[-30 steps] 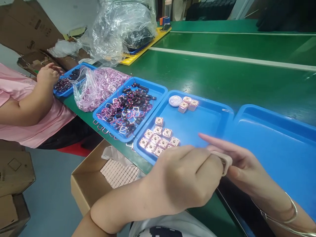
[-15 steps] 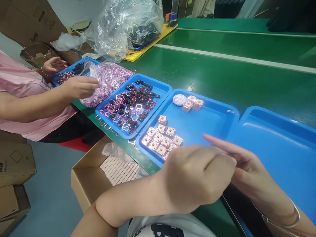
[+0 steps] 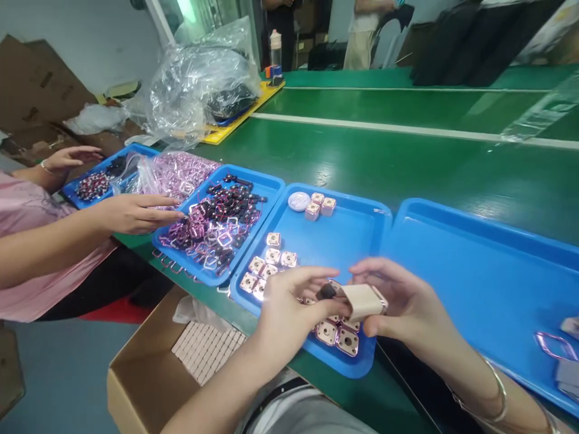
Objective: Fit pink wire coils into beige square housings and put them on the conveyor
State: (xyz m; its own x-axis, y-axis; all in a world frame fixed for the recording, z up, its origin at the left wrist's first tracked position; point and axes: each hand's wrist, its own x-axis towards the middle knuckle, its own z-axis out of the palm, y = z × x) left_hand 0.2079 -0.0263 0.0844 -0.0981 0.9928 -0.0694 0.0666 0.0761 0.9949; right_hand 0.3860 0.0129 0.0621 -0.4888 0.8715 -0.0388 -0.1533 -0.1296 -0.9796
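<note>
My right hand point(image 3: 402, 298) grips a beige box-shaped casing point(image 3: 364, 301) between thumb and fingers, its hollow end turned left. Close against that opening, my left hand point(image 3: 289, 307) has its thumb and fingers curled round a small black part point(image 3: 326, 292); the exact contact is partly hidden. Below both hands lies a blue tray point(image 3: 357, 226) with rows of square pinkish casings point(image 3: 272, 256) standing on end, some covered by my left hand. A round white patterned disc point(image 3: 299, 201) and a few more casings point(image 3: 312, 210) sit at its far side.
To the left, another blue tray point(image 3: 271, 193) holds black wired parts and pink frames. A co-worker's hand point(image 3: 140, 214) hovers over it. A blue tray point(image 3: 452, 241) at right holds a pink frame point(image 3: 555, 345). A cardboard box point(image 3: 136, 367) with packed casings stands below the table edge.
My hands have turned and drawn apart, bringing the casing and black part into sight. The camera view has shifted. The co-worker's near hand has moved from the bag to the tray of parts.
</note>
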